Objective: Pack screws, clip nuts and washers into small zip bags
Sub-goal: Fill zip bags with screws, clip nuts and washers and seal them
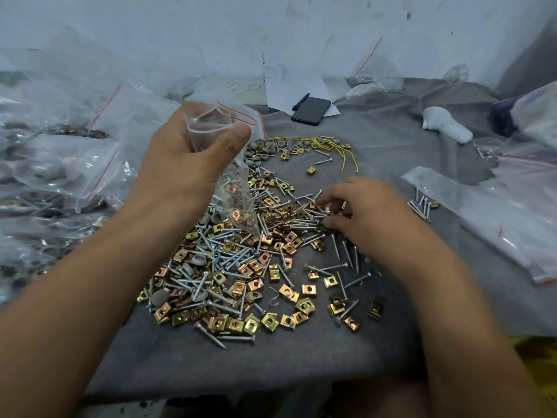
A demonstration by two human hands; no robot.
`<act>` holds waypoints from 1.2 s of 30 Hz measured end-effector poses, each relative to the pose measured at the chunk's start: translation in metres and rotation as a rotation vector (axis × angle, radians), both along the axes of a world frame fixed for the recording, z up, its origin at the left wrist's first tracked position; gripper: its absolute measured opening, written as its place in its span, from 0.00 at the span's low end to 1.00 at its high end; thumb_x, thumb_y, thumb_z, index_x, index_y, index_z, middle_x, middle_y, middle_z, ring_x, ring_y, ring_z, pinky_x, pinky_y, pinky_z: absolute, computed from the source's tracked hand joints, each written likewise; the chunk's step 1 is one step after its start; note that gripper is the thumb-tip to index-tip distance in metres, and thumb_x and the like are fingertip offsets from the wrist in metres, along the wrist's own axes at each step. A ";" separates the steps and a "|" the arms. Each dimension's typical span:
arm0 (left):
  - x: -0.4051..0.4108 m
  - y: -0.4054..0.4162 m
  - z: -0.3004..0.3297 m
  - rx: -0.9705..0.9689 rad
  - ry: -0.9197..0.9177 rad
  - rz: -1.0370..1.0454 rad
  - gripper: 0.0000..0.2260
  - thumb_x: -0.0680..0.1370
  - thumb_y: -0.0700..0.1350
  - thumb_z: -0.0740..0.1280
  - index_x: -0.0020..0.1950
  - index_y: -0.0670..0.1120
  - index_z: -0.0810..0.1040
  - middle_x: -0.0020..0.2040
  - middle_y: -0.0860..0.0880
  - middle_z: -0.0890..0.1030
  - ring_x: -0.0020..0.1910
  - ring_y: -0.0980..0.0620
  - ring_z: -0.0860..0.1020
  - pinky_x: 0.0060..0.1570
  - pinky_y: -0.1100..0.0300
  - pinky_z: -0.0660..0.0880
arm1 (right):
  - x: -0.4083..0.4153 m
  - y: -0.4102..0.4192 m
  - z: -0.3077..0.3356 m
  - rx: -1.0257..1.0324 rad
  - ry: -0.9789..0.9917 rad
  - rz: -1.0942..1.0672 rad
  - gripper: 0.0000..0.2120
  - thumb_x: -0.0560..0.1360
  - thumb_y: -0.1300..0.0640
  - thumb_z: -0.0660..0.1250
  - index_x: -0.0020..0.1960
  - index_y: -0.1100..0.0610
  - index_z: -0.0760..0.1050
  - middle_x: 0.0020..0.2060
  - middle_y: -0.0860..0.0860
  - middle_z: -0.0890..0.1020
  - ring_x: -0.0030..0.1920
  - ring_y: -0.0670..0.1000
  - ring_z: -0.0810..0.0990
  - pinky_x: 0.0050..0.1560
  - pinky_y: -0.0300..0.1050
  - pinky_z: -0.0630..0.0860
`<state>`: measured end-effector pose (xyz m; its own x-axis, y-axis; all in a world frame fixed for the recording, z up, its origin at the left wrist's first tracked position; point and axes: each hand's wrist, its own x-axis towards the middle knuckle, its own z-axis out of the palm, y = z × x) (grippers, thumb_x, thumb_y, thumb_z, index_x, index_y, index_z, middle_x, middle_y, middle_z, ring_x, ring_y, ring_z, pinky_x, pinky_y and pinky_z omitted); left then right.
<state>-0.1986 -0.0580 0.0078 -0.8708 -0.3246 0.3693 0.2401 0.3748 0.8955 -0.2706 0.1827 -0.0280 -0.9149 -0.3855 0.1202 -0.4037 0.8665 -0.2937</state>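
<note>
Loose pile (pixel 241 267): screws, clip nuts and grey washers are lying mixed on the grey cloth (pixel 211 363), near centre — much is waiting to be bagged.
Right hand (pixel 358 212): fingers are curling down into the pile's right edge, pinching at screws; exactly what they are gripping, I cannot tell.
Left hand (pixel 193 158): thumb and fingers are pinching the mouth of a small zip bag (pixel 232 188) held above the pile — a few parts are sitting inside.
Filled bags (pixel 60 176): many are heaping at far left, judged done.
Phone (pixel 312 111): lying far centre.
</note>
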 end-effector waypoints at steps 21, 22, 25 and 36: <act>0.000 -0.002 0.000 0.028 0.012 0.000 0.18 0.76 0.60 0.73 0.62 0.52 0.82 0.52 0.53 0.88 0.54 0.50 0.86 0.58 0.40 0.81 | 0.008 -0.021 0.007 0.243 0.072 -0.057 0.05 0.81 0.49 0.69 0.55 0.46 0.81 0.54 0.50 0.78 0.59 0.55 0.76 0.59 0.55 0.75; 0.000 -0.001 0.000 0.031 0.012 0.001 0.18 0.77 0.59 0.73 0.62 0.52 0.82 0.52 0.53 0.88 0.54 0.51 0.86 0.58 0.41 0.82 | 0.009 -0.023 0.003 0.290 0.120 -0.060 0.06 0.81 0.50 0.69 0.56 0.47 0.81 0.55 0.50 0.77 0.60 0.56 0.74 0.59 0.56 0.72; 0.000 -0.001 0.000 0.038 0.007 -0.005 0.16 0.78 0.57 0.74 0.62 0.52 0.81 0.52 0.54 0.88 0.53 0.53 0.86 0.56 0.46 0.81 | 0.011 -0.025 -0.008 0.381 0.229 -0.066 0.07 0.80 0.56 0.66 0.58 0.51 0.77 0.54 0.53 0.73 0.58 0.58 0.69 0.54 0.57 0.65; 0.005 0.003 0.006 0.018 -0.026 -0.045 0.14 0.78 0.58 0.74 0.61 0.55 0.81 0.53 0.56 0.87 0.51 0.55 0.86 0.50 0.59 0.78 | 0.010 -0.005 0.001 -0.694 0.003 -0.116 0.03 0.78 0.49 0.74 0.46 0.44 0.82 0.43 0.43 0.84 0.46 0.41 0.81 0.48 0.42 0.77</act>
